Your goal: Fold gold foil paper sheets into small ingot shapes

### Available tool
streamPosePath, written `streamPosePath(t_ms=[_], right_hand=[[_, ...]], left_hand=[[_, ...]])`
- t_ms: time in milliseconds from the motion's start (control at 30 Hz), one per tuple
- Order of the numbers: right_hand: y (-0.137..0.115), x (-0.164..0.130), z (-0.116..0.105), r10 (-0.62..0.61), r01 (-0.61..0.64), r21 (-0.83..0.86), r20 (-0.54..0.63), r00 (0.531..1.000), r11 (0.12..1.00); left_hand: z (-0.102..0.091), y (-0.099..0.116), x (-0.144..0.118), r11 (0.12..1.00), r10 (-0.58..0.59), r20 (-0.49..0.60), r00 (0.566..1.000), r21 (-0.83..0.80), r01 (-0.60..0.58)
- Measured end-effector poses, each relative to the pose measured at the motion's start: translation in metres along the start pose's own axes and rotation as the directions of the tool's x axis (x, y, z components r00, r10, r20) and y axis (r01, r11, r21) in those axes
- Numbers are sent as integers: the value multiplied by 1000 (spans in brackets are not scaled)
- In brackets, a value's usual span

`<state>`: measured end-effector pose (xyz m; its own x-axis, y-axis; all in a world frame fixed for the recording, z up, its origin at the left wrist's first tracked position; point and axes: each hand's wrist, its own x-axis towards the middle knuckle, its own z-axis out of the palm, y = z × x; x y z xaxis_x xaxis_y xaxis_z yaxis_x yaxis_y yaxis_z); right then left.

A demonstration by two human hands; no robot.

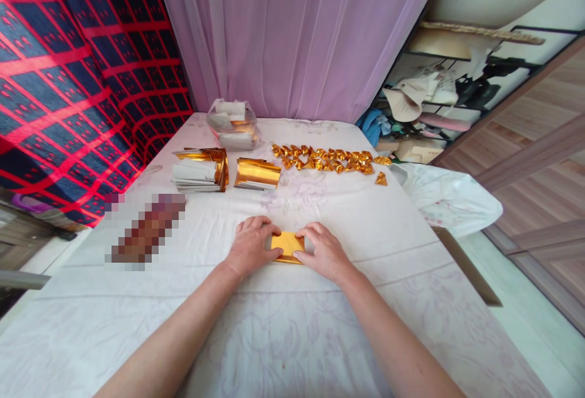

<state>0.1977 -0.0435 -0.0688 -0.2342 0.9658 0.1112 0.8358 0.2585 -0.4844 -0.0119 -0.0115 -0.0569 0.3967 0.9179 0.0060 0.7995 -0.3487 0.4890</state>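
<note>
A sheet of gold foil paper (287, 245) lies on the cloth-covered table in front of me. My left hand (253, 242) grips its left side, thumb on the near edge and fingers at the far edge. On the opposite side my right hand (322, 248) holds it the same way, its thumb pointing inward. Both hands rest on the cloth. Beyond them sit a small stack of gold foil paper (258, 171) and a thicker stack with pale backs (198, 172). Several folded gold paper pieces (329, 159) are set out in rows at the far right.
A clear plastic bag (232, 124) with more paper stands at the far left of the table (297, 337). One folded piece (381, 178) lies apart near the right edge. A blurred-out reddish item (148, 230) is on the left. A white plastic bag (452, 197) hangs beyond the right edge.
</note>
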Motion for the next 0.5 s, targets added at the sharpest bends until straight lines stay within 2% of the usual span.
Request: streamPosePath(t_ms=[267,500], right_hand=[[-1,-1,-4,-15,14,14,41,999,1000],[-1,-2,-6,-6,4,39,51,999,999]], left_hand=[[4,-3,0,1000,7,-18,1000,-6,-7],[2,-3,-1,1000,16,13,1000,1,-16]])
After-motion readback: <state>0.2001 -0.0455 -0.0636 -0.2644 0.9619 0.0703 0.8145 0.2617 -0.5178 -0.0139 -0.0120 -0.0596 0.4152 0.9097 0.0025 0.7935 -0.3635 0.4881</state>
